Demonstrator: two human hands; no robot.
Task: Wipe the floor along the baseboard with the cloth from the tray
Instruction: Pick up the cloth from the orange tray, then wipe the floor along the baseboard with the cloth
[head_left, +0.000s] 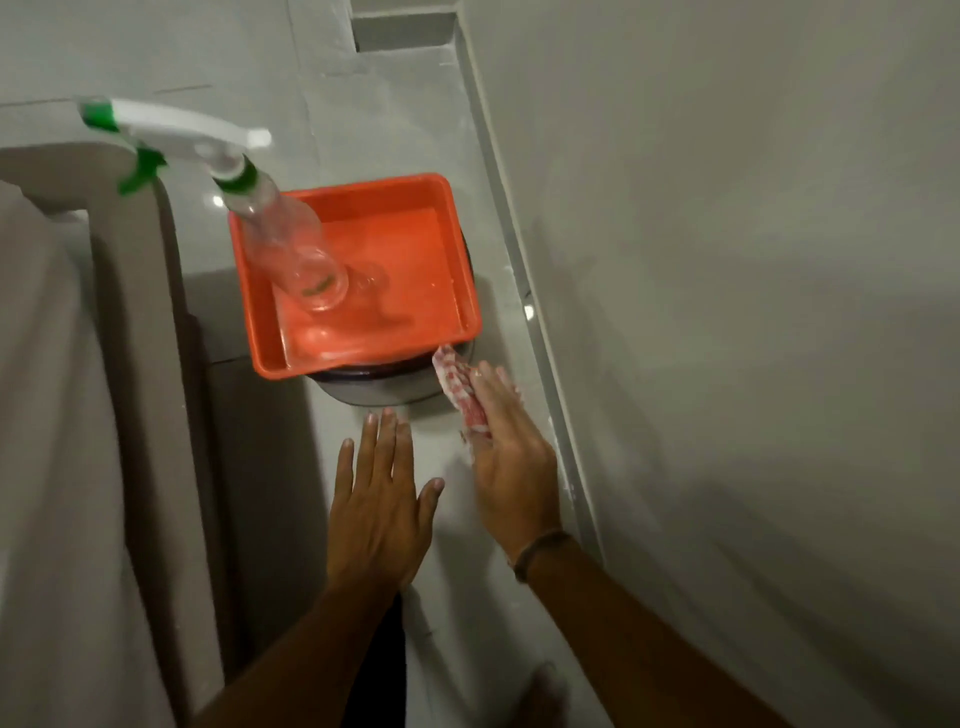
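Note:
A red-and-white checked cloth lies on the pale floor under my right hand, which presses it flat close to the baseboard. One end of the cloth sticks out toward the orange tray. My left hand rests flat on the floor beside it, fingers spread, holding nothing. The tray sits on a round dark stand and holds a clear spray bottle with a white and green trigger head.
The white wall rises to the right of the baseboard. A beige cloth-covered piece of furniture fills the left side. A recess in the wall shows at the top.

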